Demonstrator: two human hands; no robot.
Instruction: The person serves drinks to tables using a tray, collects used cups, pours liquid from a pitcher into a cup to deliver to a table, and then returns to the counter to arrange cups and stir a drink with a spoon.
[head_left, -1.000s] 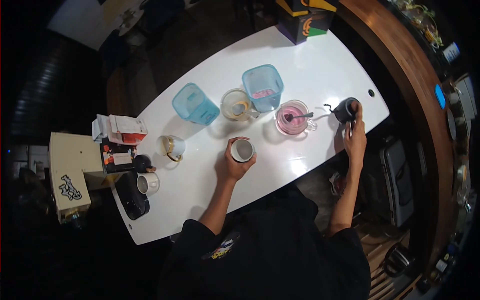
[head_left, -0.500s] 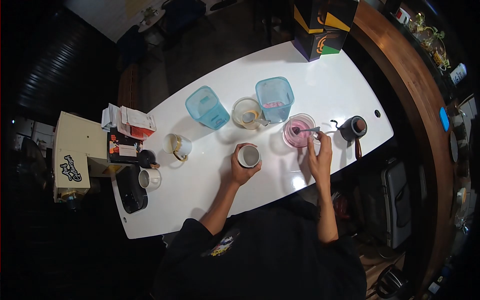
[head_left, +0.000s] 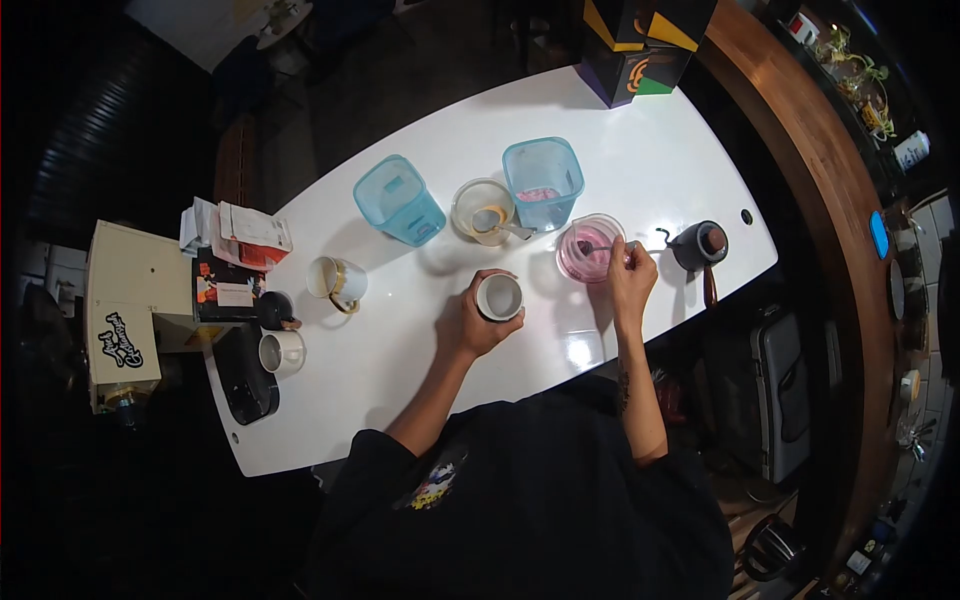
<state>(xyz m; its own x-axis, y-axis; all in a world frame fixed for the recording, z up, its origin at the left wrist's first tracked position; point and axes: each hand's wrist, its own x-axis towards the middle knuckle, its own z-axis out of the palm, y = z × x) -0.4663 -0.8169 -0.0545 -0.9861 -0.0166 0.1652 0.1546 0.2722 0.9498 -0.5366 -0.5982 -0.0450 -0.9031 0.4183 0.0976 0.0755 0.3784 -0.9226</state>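
Note:
My left hand point(head_left: 480, 328) is wrapped round a cup point(head_left: 499, 298) with a pale inside, held tilted toward me near the front of the table. The fingers of my right hand point(head_left: 633, 284) pinch the handle of a spoon point(head_left: 606, 248). Its bowl end rests inside a clear container point(head_left: 574, 264) with pink contents. Beside that stands another clear container point(head_left: 484, 212) with a spoon in it. Behind are two translucent blue tubs: one point(head_left: 543, 180) has pink bits at the bottom, the other point(head_left: 399, 200) is tipped in view to the left.
On the left of the white table point(head_left: 400, 330) are a gold-handled mug point(head_left: 338, 282), a white mug point(head_left: 282, 352), a black tray point(head_left: 240, 375) and paper bags point(head_left: 245, 235). A dark kettle point(head_left: 699, 247) stands at right; black boxes point(head_left: 640, 65) sit at the far edge.
My right hand has closed on the spoon handle, where its fingers were looser at the handle's end. The view has shifted slightly. My left hand keeps the cup.

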